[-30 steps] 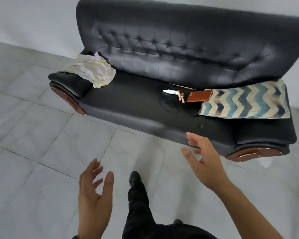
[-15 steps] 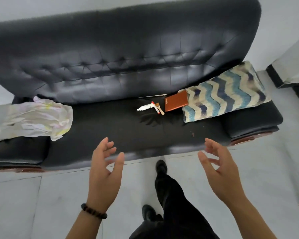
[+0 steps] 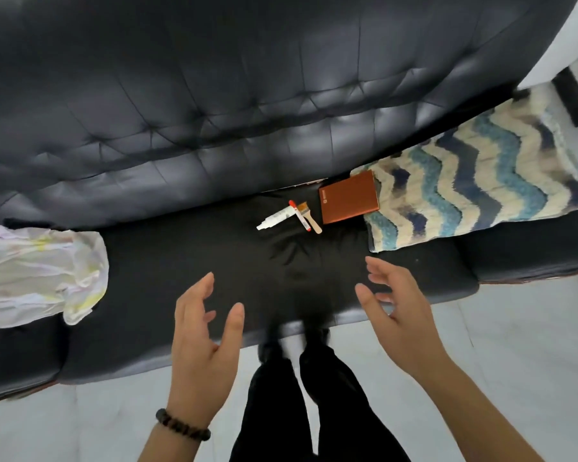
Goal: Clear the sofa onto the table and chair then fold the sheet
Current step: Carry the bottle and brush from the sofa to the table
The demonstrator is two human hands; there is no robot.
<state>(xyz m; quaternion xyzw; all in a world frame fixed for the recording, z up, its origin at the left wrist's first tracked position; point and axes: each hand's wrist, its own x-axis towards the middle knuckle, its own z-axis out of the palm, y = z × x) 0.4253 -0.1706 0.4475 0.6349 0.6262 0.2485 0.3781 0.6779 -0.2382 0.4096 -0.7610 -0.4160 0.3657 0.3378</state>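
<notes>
The black sofa [image 3: 214, 128] looks much closer than a moment ago. Both hands are now over the front of its seat, not over the floor. The left hand [image 3: 204, 338] and right hand [image 3: 397, 315] each have a loose grip, fingers spread, holding nothing. The white sheet [image 3: 37, 278] lies crumpled on the sofa's left end. A brown book [image 3: 349, 198], white tube [image 3: 276, 219] and red pen [image 3: 300, 216] lie near the back, beside a zigzag cushion [image 3: 474, 181].

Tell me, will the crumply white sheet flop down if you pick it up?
Probably floppy: the sheet lies crumpled in soft folds on the sofa. It looks thin, so it is likely light. Bunched up like that, it seems unlikely to roll.
</notes>
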